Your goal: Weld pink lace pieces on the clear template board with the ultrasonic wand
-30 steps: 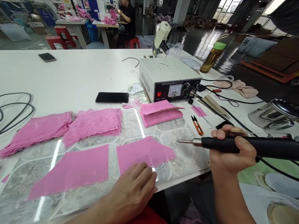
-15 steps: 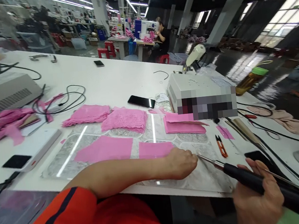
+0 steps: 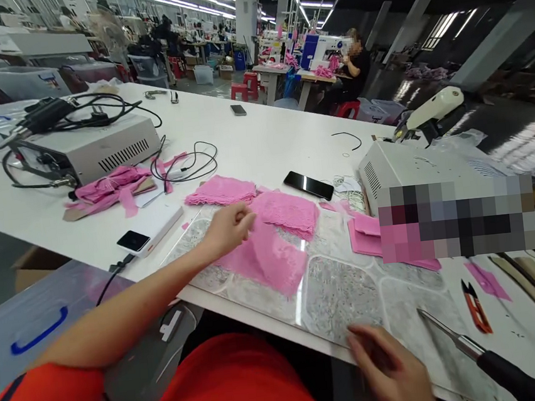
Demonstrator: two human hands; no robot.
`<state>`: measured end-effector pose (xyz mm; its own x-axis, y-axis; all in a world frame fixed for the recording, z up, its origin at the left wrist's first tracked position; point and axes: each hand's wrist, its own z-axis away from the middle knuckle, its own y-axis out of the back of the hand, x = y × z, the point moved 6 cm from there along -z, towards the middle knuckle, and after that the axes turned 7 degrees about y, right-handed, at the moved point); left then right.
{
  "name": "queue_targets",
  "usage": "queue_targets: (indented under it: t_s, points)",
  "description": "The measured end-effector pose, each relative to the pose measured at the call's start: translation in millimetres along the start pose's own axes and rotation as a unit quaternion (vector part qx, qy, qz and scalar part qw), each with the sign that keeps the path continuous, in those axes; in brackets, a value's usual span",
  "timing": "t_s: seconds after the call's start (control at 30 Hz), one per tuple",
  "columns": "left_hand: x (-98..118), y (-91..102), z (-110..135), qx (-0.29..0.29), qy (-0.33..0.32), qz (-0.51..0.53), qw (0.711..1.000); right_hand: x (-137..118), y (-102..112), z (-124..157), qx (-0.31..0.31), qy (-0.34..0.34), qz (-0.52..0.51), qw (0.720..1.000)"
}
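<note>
My left hand is closed in a pinch on a pink fabric piece, which trails from the fingers over the grey marbled mat. Behind it are two stacks of lace-edged pink fabric, a left stack and a right stack. My right hand is at the table's front edge, fingers loosely curled and apart, with nothing visible in it. To its right, a black-handled tool with a thin metal tip rests on the mat, out of the hand.
Folded pink fabric lies beside a pale box-shaped machine, partly pixelated. Orange thread snips lie right. A black phone, a power bank, cables and another control box occupy the table. A person sits farther back.
My right hand has let go of the black-handled tool. My left hand has moved left with a pink piece, away from the tool's tip. The view has turned left.
</note>
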<state>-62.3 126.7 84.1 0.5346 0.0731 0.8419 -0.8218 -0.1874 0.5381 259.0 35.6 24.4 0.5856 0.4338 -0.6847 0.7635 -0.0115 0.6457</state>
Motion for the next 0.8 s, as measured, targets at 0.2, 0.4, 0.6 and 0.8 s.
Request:
queue_targets:
  t_s: [0.2, 0.4, 0.6, 0.8]
  points:
    - [-51.8, 21.4, 19.4, 0.029, 0.051, 0.053, 0.997, -56.5, -67.9, -61.9, -0.066, 0.207, 0.083, 0.972]
    - [-68.7, 29.0, 28.8, 0.044, 0.030, 0.009, 0.999, -59.9, -86.4, -73.5, -0.090, 0.279, 0.096, 0.951]
    - [-78.3, 42.2, 49.5, 0.080, -0.024, -0.128, 0.988, -61.8, -88.8, -75.7, -0.106, 0.312, 0.083, 0.941]
    - [-84.7, 43.2, 62.7, 0.109, -0.073, -0.226, 0.965, -64.0, -87.7, -75.8, -0.099, 0.316, 0.071, 0.941]
